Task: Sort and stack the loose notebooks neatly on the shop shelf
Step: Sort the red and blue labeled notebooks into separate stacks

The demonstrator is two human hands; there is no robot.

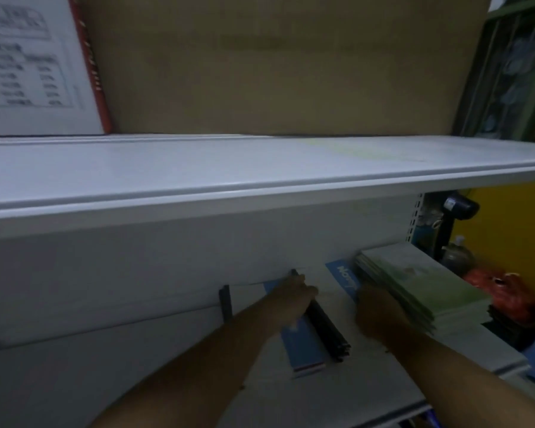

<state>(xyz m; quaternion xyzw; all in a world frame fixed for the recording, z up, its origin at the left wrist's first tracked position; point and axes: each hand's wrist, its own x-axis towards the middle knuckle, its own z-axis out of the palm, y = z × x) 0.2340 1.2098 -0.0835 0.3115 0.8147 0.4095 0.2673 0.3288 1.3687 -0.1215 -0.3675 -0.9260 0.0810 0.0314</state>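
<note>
White shop shelf [105, 366] holds the books. Left hand [294, 296] grips the blue notebook [303, 344]. Right hand [372, 313] touches the green pile [414, 279], fingers too dark to tell. Next, I think, blue needs lining up on a pile.

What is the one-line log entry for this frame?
left hand on blue notebook stack | right hand against green notebook stack | grips unclear | on lower shelf | another blue notebook flat between them

green notebook stack [414, 285] lies flat on lower shelf [167, 381]; blue notebooks [305, 344] just left
</note>
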